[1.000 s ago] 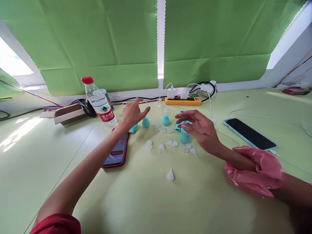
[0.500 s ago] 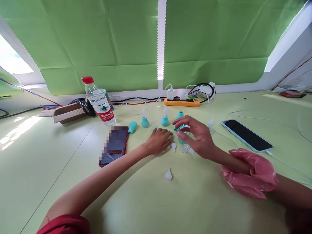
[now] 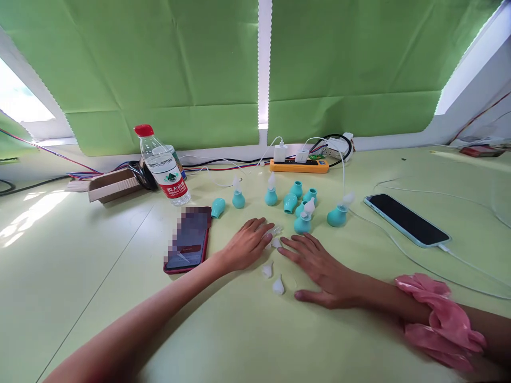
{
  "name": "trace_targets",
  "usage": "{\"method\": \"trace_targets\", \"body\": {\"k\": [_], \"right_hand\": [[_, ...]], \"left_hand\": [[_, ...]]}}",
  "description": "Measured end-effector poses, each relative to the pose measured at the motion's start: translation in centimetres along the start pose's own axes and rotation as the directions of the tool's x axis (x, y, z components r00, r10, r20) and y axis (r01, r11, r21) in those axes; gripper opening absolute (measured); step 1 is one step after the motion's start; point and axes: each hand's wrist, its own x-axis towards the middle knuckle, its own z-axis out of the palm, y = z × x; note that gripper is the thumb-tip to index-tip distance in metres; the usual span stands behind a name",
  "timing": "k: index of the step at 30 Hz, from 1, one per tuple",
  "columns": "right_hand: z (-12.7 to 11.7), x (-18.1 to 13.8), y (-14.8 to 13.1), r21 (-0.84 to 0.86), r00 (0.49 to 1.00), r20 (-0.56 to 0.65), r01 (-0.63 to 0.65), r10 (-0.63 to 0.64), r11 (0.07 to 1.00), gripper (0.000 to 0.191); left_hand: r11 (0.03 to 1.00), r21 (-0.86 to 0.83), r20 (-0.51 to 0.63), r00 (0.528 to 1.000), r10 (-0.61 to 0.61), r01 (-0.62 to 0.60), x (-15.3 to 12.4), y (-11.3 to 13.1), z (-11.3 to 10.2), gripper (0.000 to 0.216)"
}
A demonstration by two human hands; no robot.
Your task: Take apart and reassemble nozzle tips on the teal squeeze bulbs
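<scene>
My left hand (image 3: 244, 246) lies palm down on the pale green table (image 3: 80, 276), fingers stretched over small clear plastic tips (image 3: 275, 230). My right hand (image 3: 319, 266) lies flat beside it with fingers spread, a pink scrunchie (image 3: 443, 324) on its wrist. Two loose white tips (image 3: 278, 286) rest between the hands. Beyond the fingertips stand several teal rubber bulbs (image 3: 302, 223), some with a clear tip fitted, one bulb (image 3: 337, 215) further right and one (image 3: 217, 207) lying at the left.
A red phone (image 3: 189, 239) lies left of my left hand. A water bottle (image 3: 163, 167) and a cardboard box (image 3: 112, 185) stand at the back left. An orange power strip (image 3: 299, 166) with chargers sits at the back. A charging phone (image 3: 405, 219) lies at the right.
My left hand came back from near the bottle and settled on the tips. My right hand let go of the teal bulb, drew toward me and went flat on the table.
</scene>
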Motion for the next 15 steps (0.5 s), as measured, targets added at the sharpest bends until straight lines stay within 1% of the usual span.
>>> {"method": "trace_targets", "body": {"k": [2, 3, 4, 6, 8, 9, 11, 15], "right_hand": [[0.3, 0.9, -1.0, 0.014, 1.000, 0.010, 0.006, -0.006, 1.000, 0.085], [0.5, 1.4, -1.4, 0.015, 1.000, 0.005, -0.002, 0.002, 1.000, 0.087], [0.8, 2.0, -1.8, 0.012, 1.000, -0.008, -0.019, 0.019, 1.000, 0.086], [1.3, 3.3, -2.2, -0.003, 0.997, -0.052, -0.058, 0.058, 0.998, 0.078], [1.6, 4.5, -2.1, -0.032, 0.991, -0.112, -0.074, 0.070, 0.997, 0.070], [1.7, 4.9, -1.9, -0.049, 0.988, -0.141, -0.066, 0.059, 0.997, 0.068], [1.7, 5.7, -1.4, -0.078, 0.984, -0.176, -0.039, 0.025, 0.996, 0.060], [1.7, 6.4, -0.6, -0.081, 0.975, -0.221, 0.017, -0.035, 0.997, 0.031]], "left_hand": [[0.991, -0.131, -0.059, 0.997, -0.046, 0.038, -0.3, 0.6, 0.2, 0.041], [0.980, -0.187, -0.086, 0.993, -0.083, 0.066, -0.5, 1.0, 0.2, 0.041], [0.967, -0.237, -0.106, 0.987, -0.120, 0.092, -0.8, 1.2, 0.2, 0.041], [0.941, -0.311, -0.139, 0.974, -0.180, 0.129, -1.5, 1.6, 0.0, 0.039], [0.920, -0.364, -0.162, 0.963, -0.214, 0.143, -2.4, 1.9, -0.2, 0.036], [0.922, -0.360, -0.169, 0.962, -0.213, 0.141, -2.8, 2.0, -0.2, 0.036], [0.947, -0.298, -0.175, 0.968, -0.179, 0.121, -3.7, 2.1, -0.2, 0.039], [0.999, -0.016, -0.137, 0.990, -0.040, 0.038, -4.6, 1.8, 0.0, 0.047]]}}
